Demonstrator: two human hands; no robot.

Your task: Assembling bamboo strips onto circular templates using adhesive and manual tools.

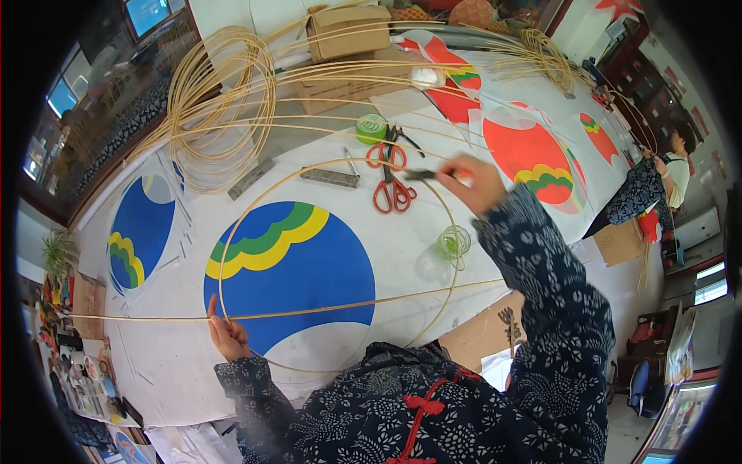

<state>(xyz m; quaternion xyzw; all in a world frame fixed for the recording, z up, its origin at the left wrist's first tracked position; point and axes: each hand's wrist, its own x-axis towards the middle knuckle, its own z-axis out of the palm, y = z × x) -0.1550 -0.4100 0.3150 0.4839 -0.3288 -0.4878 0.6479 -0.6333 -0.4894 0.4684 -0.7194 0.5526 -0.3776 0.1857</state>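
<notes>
A thin bamboo hoop [243,209] stands over the table, and a long straight bamboo strip [402,295] runs across its lower part. Where the two cross at the hoop's left side, my left hand [229,338] pinches them, index finger pointing up. My right hand [473,185], raised by the hoop's upper right, is closed round a dark-tipped tool [421,175] showing some red at its grip; its exact kind is blurred. Behind the hoop lies a round blue panel [309,267] with green and yellow scallops. Red-handled scissors [394,193] lie close to the tool.
A coil of bamboo strips [224,108] lies at the back left, near cardboard boxes [348,31]. Green tape [371,128] and a clear-green tape roll [453,243] sit on the table [162,348]. Red panels [529,151] lie right; another person [665,174] works beyond.
</notes>
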